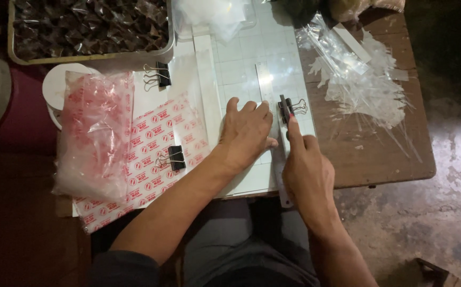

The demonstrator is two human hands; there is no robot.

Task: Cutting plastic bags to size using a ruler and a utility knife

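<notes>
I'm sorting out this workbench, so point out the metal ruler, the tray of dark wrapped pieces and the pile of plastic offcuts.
metal ruler (pixel 266 79): head view, bare upper end.
tray of dark wrapped pieces (pixel 89 57): head view, front rim.
pile of plastic offcuts (pixel 366 85): head view, middle of heap.

A big tray (pixel 89 56) full of dark wrapped sweets (pixel 81 24) sits at eleven o'clock. Below it lie red-printed plastic bags (pixel 156 143) held by two black binder clips (pixel 162 74) (pixel 176 157). A white round lid (pixel 60 85) peeks out at ten o'clock. Clear plastic scraps (pixel 363 79) are piled at two o'clock on the wooden table (pixel 379 159).
</notes>
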